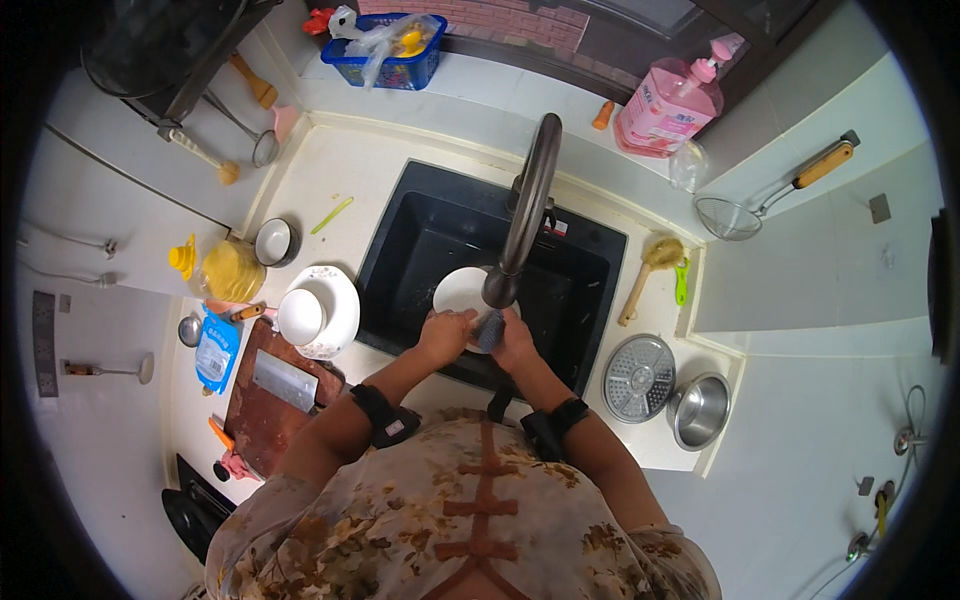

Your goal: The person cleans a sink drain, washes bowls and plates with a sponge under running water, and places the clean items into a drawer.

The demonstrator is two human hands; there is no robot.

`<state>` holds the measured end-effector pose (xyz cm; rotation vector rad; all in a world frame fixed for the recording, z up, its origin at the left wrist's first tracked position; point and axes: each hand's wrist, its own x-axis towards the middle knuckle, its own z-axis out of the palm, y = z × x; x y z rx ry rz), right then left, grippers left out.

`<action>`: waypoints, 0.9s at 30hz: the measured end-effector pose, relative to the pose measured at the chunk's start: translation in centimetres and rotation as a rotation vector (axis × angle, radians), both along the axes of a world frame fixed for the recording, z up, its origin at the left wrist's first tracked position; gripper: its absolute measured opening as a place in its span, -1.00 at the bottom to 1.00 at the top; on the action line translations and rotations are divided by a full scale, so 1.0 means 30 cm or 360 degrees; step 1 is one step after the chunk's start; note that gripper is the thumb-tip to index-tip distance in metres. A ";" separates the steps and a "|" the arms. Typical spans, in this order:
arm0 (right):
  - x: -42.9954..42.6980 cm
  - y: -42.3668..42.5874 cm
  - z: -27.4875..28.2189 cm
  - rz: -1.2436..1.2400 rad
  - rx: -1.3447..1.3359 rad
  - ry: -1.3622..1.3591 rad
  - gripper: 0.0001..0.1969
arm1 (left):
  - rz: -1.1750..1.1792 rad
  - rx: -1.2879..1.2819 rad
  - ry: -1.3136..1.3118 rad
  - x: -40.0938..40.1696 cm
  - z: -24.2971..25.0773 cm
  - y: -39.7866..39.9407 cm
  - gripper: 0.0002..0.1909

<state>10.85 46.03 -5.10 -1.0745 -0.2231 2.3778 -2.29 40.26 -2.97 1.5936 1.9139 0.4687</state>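
Observation:
Both my hands are over the dark sink basin, just below the mouth of the curved metal faucet. My left hand grips the near left edge of a white bowl or dish. A blue-grey scrubbing pad is in my right hand, pressed to the near right part of the white dish. The faucet head hides part of the dish, and my fingers beneath it are hidden. Whether water is running, I cannot tell.
To the left are a white bowl on a floral plate, an oil jug and a cleaver on a cutting board. A perforated metal disc, steel pot and brush lie right. A pink pump bottle stands behind.

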 end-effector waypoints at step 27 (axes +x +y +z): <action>0.063 0.050 0.129 -0.0111 0.0715 -0.0517 -0.58 | 0.1124 -0.0578 -0.1846 -0.087 -0.046 -0.053 -0.31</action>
